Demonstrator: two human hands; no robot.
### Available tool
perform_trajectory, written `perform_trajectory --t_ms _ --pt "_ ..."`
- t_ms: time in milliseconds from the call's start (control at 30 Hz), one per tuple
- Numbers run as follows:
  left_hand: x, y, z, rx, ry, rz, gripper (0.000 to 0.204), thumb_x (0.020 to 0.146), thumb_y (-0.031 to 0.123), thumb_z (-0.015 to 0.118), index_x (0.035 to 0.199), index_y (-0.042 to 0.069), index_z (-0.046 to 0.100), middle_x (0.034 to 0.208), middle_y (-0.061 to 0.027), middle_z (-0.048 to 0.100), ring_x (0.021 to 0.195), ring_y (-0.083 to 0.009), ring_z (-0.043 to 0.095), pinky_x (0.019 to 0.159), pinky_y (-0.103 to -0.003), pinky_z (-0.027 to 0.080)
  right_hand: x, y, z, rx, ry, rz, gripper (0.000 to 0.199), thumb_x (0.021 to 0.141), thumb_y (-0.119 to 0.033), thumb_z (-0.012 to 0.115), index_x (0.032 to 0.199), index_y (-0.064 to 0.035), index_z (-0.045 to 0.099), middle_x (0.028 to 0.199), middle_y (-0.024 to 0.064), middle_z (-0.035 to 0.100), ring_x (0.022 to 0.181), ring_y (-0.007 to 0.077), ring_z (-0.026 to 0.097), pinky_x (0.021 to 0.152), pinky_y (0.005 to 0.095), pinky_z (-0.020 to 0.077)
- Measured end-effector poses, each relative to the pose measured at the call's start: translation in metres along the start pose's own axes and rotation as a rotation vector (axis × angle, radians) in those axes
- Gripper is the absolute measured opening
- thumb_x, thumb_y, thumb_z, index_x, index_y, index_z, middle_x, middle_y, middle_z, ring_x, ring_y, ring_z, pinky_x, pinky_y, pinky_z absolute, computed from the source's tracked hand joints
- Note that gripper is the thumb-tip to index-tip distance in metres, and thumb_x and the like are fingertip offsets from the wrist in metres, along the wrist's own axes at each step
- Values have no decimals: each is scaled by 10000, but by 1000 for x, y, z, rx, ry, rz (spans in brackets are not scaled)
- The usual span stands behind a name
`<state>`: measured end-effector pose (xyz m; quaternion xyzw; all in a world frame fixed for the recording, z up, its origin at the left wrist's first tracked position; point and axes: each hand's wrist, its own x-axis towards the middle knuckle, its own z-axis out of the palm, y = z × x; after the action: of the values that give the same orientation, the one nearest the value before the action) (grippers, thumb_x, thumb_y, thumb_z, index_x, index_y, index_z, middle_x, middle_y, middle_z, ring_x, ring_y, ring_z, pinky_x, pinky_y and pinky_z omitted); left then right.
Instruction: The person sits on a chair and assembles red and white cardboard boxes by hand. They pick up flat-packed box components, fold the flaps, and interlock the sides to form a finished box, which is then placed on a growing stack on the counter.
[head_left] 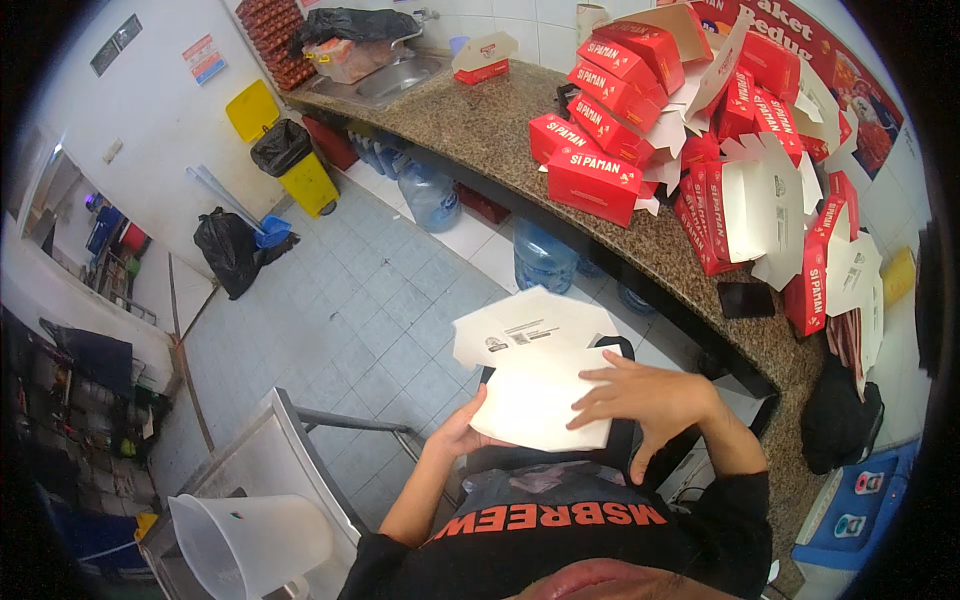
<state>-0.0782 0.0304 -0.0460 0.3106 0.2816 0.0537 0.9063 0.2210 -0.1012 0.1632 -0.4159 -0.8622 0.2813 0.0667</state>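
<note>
In front of my body is a paper food box (540, 400), its plain white side facing up. A wide flap (530, 328) with small dark print spreads from its far edge. My left hand (462, 424) grips the box by its left side, thumb along the edge and the other fingers partly hidden beneath. Across the right part of the box lies my right hand (640, 400), fingers stretched and spread, thumb apart near the front corner. On the counter beyond, many red-and-white boxes (594, 186) are heaped, several with lids standing up.
A granite counter (480, 135) runs from a sink (385, 85) toward my right, with a dark phone (746, 300) on it. Below stand large water bottles (543, 255). At left are a metal table (285, 440) and a translucent pitcher (250, 545). A yellow bin (308, 183) stands farther back.
</note>
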Motion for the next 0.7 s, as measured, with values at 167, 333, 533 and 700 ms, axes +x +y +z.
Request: perform_trajectory --t_ms 167,333,533,700 --pt "7 -8 -11 -89 -39 -278 806 1001 687 311 1541 89 338 1472 -174 495 1289 -373 540 1079 -554 425 8 17 56 -175 63 -11 259 836 -129 669 1087 -193 675 969 15 678 1087 253 628 1205 608 218" --pt "-2 19 4 737 32 394 579 999 413 577 1428 38 475 1276 -163 606 1143 -236 609 1030 -391 449 17 17 57 26 169 -74 100 902 -163 632 984 -142 685 817 80 684 867 301 681 1071 524 419" --pt "-27 38 54 473 -549 349 286 857 -17 754 1117 11 638 1105 -125 658 1068 -211 644 958 -343 508 30 24 60 342 52 -4 200 910 -242 653 1011 -70 666 844 159 699 818 405 663 698 497 492" --pt "-23 33 68 507 -316 -75 378 926 350 715 1082 13 645 1009 -58 636 865 -126 612 764 -318 512 58 20 65 3 -56 -44 249 921 -329 651 939 -81 663 801 155 681 808 366 659 749 466 463"
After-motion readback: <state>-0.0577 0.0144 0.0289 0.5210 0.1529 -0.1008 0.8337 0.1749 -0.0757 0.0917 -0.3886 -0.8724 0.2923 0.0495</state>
